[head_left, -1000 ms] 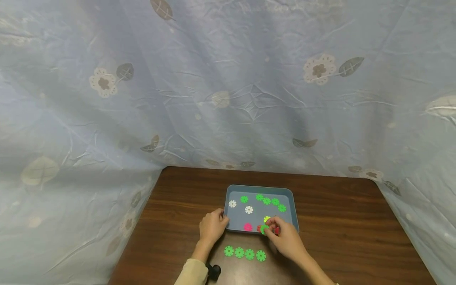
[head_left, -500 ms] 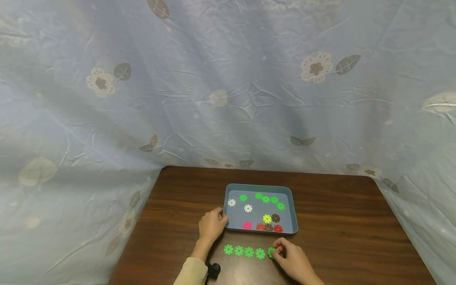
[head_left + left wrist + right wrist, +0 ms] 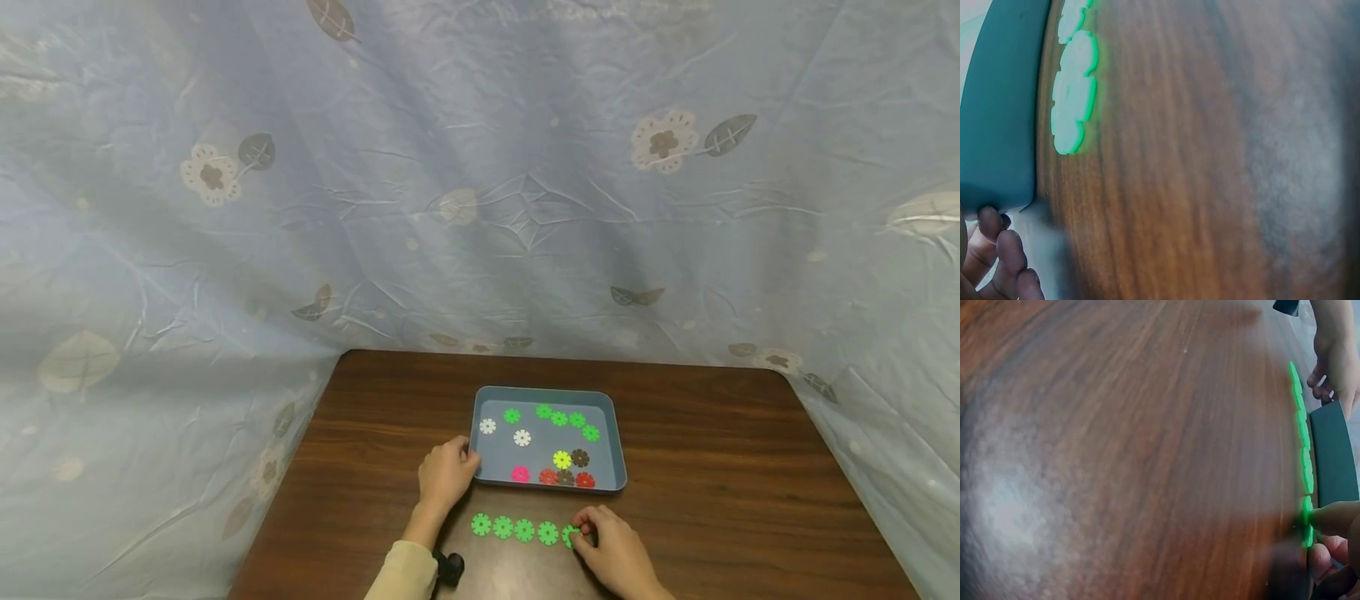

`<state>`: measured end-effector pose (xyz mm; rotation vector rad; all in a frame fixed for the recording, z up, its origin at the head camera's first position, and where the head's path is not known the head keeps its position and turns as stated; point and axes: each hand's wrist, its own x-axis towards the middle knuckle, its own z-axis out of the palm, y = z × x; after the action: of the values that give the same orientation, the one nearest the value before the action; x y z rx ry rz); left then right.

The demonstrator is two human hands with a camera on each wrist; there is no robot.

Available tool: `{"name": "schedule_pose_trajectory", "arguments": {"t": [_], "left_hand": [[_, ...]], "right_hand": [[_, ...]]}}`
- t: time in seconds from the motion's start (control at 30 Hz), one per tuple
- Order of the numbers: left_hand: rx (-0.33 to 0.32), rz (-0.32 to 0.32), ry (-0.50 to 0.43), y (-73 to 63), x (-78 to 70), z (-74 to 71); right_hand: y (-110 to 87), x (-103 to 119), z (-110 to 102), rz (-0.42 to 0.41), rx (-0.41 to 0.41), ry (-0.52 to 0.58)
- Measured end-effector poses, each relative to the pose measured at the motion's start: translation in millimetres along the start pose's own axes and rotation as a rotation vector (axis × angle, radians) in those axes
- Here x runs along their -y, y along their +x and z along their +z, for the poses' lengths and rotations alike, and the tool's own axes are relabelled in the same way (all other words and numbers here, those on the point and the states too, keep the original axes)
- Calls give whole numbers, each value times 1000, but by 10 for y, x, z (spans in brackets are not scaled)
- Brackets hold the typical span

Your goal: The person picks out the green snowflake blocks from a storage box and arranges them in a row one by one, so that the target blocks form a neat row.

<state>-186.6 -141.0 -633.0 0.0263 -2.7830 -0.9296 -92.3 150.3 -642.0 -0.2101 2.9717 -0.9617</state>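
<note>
My left hand (image 3: 445, 477) holds the near left corner of a blue-grey tray (image 3: 619, 454), its fingertips (image 3: 991, 219) against the tray wall (image 3: 1004, 112) in the left wrist view. In front of the tray, green notched snowflake discs (image 3: 524, 531) lie in a row on the table. At the row's right end my right hand (image 3: 617, 552) pinches another green snowflake disc (image 3: 567, 536), partly covered by the fingers. The right wrist view has the thumb (image 3: 1333, 519) on this disc (image 3: 1307, 515), which is at table level, close to its neighbour.
Inside the tray lie more discs: several green ones (image 3: 558, 419), two white (image 3: 522, 437), a yellow (image 3: 562, 459), a pink (image 3: 521, 474), plus brown (image 3: 580, 458) and red (image 3: 585, 480) ones. The dark wooden table (image 3: 712, 467) backs onto a patterned curtain (image 3: 480, 275).
My right hand has carried the green disc from over the tray's near edge down to the row's right end, shifting it slightly in the last half second. The left hand has stayed at the tray corner.
</note>
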Motion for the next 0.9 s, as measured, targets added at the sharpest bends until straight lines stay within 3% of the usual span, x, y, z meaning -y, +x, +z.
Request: {"name": "schedule_pose_trajectory", "arguments": {"t": [0.23, 0.5, 0.7, 0.9], "left_hand": [[-4, 4, -2, -8, -12, -12], [0, -3, -6, 3, -12, -14], [-2, -1, -1, 4, -1, -6], [-7, 3, 7, -2, 5, 6]], "right_hand": [[19, 31, -22, -7, -24, 17], [188, 208, -164, -65, -66, 84], [427, 331, -231, -90, -67, 127], [791, 415, -251, -82, -60, 172]]}}
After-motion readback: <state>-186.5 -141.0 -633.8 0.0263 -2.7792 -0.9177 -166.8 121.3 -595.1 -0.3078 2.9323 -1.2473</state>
